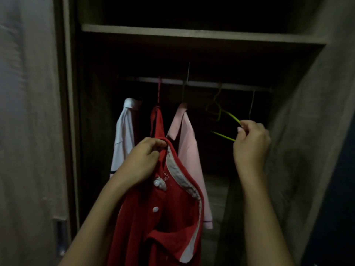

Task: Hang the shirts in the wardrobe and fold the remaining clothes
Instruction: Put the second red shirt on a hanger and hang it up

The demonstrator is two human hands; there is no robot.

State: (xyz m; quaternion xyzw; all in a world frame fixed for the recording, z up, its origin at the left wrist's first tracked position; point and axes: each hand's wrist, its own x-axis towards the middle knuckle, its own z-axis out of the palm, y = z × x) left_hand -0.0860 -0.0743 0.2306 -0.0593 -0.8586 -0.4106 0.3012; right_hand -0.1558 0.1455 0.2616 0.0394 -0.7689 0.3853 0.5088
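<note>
In front of the hands, inside the dim wardrobe [69, 112], a white shirt [123, 135], a hung red shirt [156, 121] and a pink shirt [188, 143] hang from the rail [201, 83]. The left hand [146, 160] grips the red polo shirt [169, 217] by its collar. To its right, the right hand [251, 144] pinches a yellow-green hanger [231, 115] whose hook sits by the rail. Tugged at an angle, the hook could snag, and the shirt, held at one point only, could slip. A shelf [192, 33] spans above both hands.
</note>
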